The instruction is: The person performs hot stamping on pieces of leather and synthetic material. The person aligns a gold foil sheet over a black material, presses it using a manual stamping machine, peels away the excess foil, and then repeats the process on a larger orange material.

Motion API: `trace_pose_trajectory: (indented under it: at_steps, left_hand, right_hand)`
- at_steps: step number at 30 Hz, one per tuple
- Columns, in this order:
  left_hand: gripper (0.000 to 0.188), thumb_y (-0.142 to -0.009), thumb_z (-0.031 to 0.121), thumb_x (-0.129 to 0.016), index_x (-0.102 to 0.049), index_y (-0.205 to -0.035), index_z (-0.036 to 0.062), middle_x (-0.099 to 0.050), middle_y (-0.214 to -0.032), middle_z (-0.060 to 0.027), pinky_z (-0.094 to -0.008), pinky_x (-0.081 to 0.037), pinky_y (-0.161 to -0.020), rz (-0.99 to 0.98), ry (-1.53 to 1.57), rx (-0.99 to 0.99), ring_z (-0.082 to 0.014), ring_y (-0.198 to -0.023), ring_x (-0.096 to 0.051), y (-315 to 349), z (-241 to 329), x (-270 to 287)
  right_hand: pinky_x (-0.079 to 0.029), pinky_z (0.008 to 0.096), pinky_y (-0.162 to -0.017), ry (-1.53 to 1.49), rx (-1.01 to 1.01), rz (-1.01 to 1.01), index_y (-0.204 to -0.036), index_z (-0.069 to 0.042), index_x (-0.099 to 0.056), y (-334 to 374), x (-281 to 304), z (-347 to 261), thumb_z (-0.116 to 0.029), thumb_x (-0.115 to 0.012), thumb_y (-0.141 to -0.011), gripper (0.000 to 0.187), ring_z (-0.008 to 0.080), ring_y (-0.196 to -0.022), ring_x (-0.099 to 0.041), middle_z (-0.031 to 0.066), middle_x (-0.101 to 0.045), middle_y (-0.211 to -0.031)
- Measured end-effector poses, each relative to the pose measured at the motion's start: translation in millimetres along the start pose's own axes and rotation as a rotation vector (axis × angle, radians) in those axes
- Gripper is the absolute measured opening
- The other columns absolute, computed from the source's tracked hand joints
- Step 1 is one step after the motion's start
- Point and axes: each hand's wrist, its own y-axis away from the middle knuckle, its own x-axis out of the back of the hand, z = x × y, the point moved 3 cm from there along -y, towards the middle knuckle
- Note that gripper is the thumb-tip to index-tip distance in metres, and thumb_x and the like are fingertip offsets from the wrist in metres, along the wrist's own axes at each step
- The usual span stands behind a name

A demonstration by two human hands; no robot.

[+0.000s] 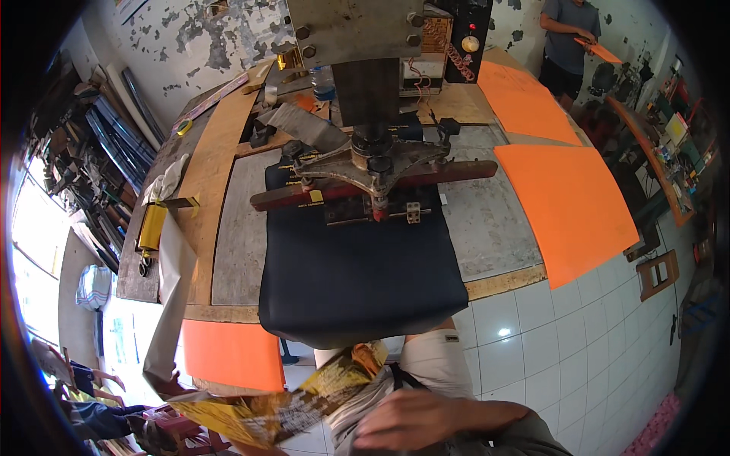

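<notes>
Orange sheets [570,216] on right of table [494,235]; wooden stool [657,275] on tiled floor [525,342]; co-worker [564,42] near wall [627,34]; yellow tape roll [184,128] farther left.

Gold foil strip [319,394]: glossy, creased. Black sheet [361,266]: smooth, matt. Press head plate [350,34]: scuffed metal. Table plank [220,175]: bare wood. Orange sheet [570,213]: smooth, matt. Floor tiles [536,315]: glossy. Wall [251,38]: rough, flaking paint.

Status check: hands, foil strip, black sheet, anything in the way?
Left hand at foil strip, grip partly hidden. Right hand blurred, hold unclear. Black sheet under press head, front overhanging table. Press head hides part of the sheet.
</notes>
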Motion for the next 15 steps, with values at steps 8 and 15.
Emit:
trace_pose_trajectory:
  at_steps: [8,15]
  left_hand:
    - [0.049,-0.098,0.016,-0.066,-0.057,-0.144,-0.0002,-0.065,-0.132,-0.0231,-0.0477,-0.047,-0.111,-0.154,-0.039,0.214,-0.0363,-0.125,-0.063,-16,-113,60]
    - [0.039,-0.106,0.021,-0.062,-0.063,-0.142,0.0041,-0.072,-0.119,-0.0220,-0.0504,-0.054,-0.089,-0.271,-0.840,0.273,-0.0403,-0.108,-0.069,-16,-54,88]
  right_hand:
    - [-0.052,0.0333,-0.070,0.721,-0.484,0.775,-0.110,0.002,-0.071,82,127,23,-0.008,-0.067,-0.095,0.018,0.0218,-0.079,-0.067,0.0116,-0.072,-0.094]
    - [-0.050,0.0423,-0.094,0.925,-0.736,0.575,-0.121,-0.002,-0.070,102,120,59,-0.017,-0.070,-0.101,0.025,0.0276,-0.107,-0.064,0.0115,-0.068,-0.114]
